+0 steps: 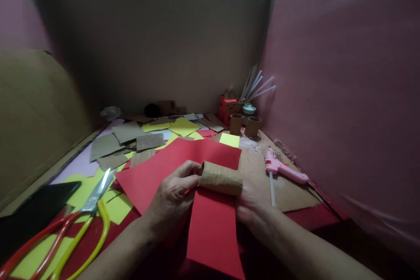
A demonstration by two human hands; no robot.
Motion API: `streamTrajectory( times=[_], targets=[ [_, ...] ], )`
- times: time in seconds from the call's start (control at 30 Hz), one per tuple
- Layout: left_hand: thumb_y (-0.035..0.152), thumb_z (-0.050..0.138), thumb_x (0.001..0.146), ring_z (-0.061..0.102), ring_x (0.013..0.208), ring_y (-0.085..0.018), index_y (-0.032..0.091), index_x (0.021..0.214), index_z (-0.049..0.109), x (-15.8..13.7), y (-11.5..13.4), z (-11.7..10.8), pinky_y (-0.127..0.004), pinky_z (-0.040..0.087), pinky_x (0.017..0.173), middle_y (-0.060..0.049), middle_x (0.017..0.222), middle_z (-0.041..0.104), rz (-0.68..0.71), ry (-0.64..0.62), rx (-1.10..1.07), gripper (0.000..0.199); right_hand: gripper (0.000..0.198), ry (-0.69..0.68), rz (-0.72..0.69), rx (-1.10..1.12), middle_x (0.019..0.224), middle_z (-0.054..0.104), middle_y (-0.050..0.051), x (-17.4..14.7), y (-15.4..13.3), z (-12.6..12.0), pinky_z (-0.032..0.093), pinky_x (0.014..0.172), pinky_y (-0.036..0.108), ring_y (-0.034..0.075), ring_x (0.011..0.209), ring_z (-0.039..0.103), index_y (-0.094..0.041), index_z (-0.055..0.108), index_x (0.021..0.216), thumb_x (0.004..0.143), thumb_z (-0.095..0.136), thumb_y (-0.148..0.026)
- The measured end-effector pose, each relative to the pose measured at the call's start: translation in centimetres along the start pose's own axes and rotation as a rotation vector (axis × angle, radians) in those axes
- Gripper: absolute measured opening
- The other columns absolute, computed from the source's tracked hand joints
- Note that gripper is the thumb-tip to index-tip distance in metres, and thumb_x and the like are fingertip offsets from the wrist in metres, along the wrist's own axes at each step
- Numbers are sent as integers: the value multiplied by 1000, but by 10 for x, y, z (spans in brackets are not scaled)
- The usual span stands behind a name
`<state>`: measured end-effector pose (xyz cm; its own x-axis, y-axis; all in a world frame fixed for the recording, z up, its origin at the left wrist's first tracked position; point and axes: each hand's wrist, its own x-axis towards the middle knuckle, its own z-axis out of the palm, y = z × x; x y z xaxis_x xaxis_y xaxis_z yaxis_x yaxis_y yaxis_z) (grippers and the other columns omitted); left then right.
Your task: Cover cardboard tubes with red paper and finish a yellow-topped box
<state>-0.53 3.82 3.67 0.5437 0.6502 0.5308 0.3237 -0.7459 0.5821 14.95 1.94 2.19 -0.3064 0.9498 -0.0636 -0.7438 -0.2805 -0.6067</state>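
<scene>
Between my two hands lies a short brown cardboard tube (221, 178), on its side across a red paper strip (212, 232) that hangs toward me. My left hand (175, 190) pinches the tube's left end, thumb and forefinger at the rim. At the other end, my right hand (247, 201) grips the tube; most of its fingers are hidden behind it. Beyond the tube a larger red paper sheet (183, 155) spreads over the table. Large scissors (93, 201) with red and yellow handles lie left of my left forearm, blades apart.
A pink glue gun (284, 168) with a cord rests on cardboard at the right. Two cardboard tubes (252, 127) stand upright behind, near a red box (226, 111) and white sticks (259, 85). Cardboard scraps (127, 131) and yellow paper (183, 127) cover the left. Pink wall (344, 96) at right.
</scene>
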Motion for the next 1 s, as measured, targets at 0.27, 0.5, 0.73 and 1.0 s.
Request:
streamTrajectory(
  times=[0.27,0.5,0.73,1.0],
  targets=[
    [12,56,78,64,84,-17,26,85,77,8,-5,-6,-22,52,70,-2,95,67,-135,-110,-273,27,30,34,121,116,86,75,15,-4,1,-9,53,83,39,26,84,70,-6,71,93,67,61,-18],
    [20,70,72,66,84,-20,29,85,78,5,-8,-2,-30,54,76,-1,89,73,-428,-156,-508,18,23,34,-62,101,72,74,10,-3,-4,2,55,76,39,24,73,70,-12,71,85,68,58,-21],
    [25,75,68,67,83,-23,23,84,79,13,-4,-6,-39,49,91,-3,83,75,-678,-342,-704,16,11,116,-83,60,62,71,5,-1,-2,0,53,63,29,15,55,62,-12,69,72,62,63,-13],
    [34,83,58,57,52,-13,15,57,69,20,2,-13,-22,44,52,1,49,61,-909,-394,-736,24,12,107,-77,15,59,70,3,0,-1,3,54,67,34,20,60,66,-15,70,72,63,67,-21]
  ],
)
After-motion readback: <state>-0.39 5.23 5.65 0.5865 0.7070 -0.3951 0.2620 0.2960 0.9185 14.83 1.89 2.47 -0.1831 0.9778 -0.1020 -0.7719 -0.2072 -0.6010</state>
